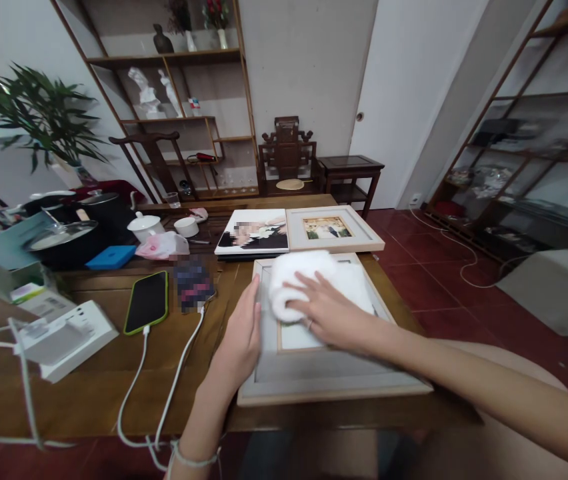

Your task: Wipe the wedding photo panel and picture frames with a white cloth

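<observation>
A light wooden picture frame (334,395) lies on the table in front of me, with a grey mat inside it. My right hand (331,313) presses a folded white cloth (300,272) onto the frame, its fingers spread over the cloth and bent into it. Most of the picture in the middle is hidden by cloth and hand. Along the frame's left edge rests my left hand (238,337), its fingers stretched out against the side. Behind lie a second framed photo (371,230) and a white picture panel (254,227), side by side.
To the left lie a phone (147,303) with a green case, a white charger box (81,340) and loose white cables (181,370). Dark pots (64,240), a white lidded bowl (145,227) and a blue box (111,257) stand farther back on the wooden table (199,407).
</observation>
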{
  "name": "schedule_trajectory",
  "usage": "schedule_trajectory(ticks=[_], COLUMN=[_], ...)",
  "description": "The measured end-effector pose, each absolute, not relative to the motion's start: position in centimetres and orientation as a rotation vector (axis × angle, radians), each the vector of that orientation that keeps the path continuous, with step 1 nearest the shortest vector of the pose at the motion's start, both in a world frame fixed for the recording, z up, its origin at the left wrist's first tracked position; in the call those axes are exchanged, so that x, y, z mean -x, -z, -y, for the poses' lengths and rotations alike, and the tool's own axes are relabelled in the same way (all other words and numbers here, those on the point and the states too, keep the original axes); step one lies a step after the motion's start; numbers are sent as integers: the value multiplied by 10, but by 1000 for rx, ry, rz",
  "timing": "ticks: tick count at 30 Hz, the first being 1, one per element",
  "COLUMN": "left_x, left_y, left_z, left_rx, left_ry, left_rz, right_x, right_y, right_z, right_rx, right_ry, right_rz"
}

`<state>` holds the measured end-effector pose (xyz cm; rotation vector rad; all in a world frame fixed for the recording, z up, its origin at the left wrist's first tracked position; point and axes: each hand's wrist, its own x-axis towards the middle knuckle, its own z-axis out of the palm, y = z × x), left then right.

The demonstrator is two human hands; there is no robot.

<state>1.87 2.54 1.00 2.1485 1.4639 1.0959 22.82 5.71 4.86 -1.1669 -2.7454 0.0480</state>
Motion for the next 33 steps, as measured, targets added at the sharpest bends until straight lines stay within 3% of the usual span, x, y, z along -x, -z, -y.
schedule_trajectory(ticks=[6,15,21,26,33], left_x=[-14,-17,-19,-18,-14], left_y=[-3,-8,-7,-6,1], left_z=[-31,-25,-28,-28,-31], left_rx=[-2035,-2160,-2185,-2160,-2243], left_ry=[-1170,-1071,-1059,-1087,-1075], left_rz=[-1445,-1462,-1461,-1467,-1384], right_x=[-193,-262,-272,-225,-204], right_y=[-50,-56,-60,-53,-45], right_z=[5,25,32,14,-61], right_rx=[842,1071,1104,878,1132], right_ry=[-101,-204,-90,-77,137], right_rz=[2916,2966,2888,2914,2827])
